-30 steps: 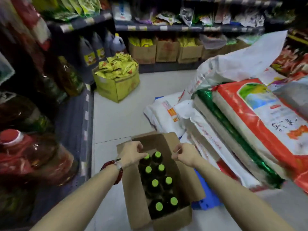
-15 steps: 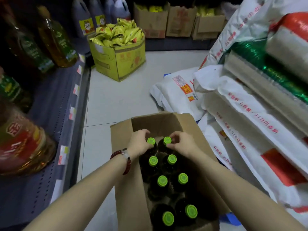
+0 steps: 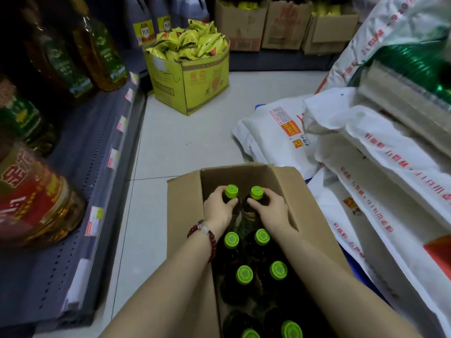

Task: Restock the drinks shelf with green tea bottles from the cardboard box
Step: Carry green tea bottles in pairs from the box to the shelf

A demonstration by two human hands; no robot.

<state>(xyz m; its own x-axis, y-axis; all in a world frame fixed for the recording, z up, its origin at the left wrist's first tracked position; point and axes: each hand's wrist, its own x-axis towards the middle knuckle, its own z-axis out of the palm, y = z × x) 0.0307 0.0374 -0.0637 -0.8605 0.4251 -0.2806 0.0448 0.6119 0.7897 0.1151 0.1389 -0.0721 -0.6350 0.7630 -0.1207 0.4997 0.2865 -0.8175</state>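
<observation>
Both my hands are down in the open cardboard box (image 3: pixel 185 215) on the floor, at its far end. My left hand (image 3: pixel 218 211) wraps the neck and shoulder of the far-left green tea bottle (image 3: pixel 231 192), fingers curled round the far side, thumb pressed on the near side just under the green cap. My right hand (image 3: pixel 272 211) does the same on the far-right green tea bottle (image 3: pixel 256 193), thumb across the near side below the cap, fingers curled behind it. Both grips closed snug on the bottles, not spread. The two held bottles stand upright, side by side, caps nearly touching. Cannot tell if they are lifted off the box bottom. A red bead bracelet (image 3: pixel 208 236) sits on my left wrist.

More green-capped bottles (image 3: pixel 244 274) stand upright in two columns nearer to me in the same box, dark bodies, caps up. Box flaps are folded open on left and right.

Left of the box is a grey shelf (image 3: pixel 97 152) with price tags along its edge and big cooking oil bottles (image 3: pixel 102 52) on it. Further along the floor sits a yellow carton (image 3: pixel 195 79) full of yellow snack packets. On the right, white sacks (image 3: pixel 280 132) lie stacked, touching the box's right side.
</observation>
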